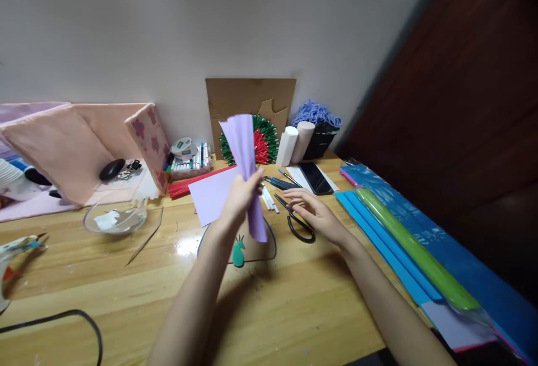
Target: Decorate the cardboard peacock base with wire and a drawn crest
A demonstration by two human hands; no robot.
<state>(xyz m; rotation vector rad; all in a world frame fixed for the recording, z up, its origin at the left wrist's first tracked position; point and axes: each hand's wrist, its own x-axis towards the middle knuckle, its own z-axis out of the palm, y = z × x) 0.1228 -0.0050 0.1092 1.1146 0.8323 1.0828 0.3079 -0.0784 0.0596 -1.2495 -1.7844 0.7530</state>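
My left hand [241, 192] is closed round a folded lilac paper sheet [246, 156], holding it upright above the wooden desk [294, 299]. A second lilac sheet [210, 195] lies flat behind it. My right hand [316, 213] rests on the desk with fingers spread, its fingertips touching black-handled scissors [296, 220]. Under the held paper lies a cardboard piece with a teal cut-out shape [239, 251].
A glass bowl [115, 217], a glue gun [17, 254] and a black cable [63, 318] are at the left. Blue and green paper rolls [416, 242] lie at the right. A phone [315, 177], markers [191, 161], white rolls [294, 143], red-green craft fan [263, 142] and cardboard [250, 97] stand at the back.
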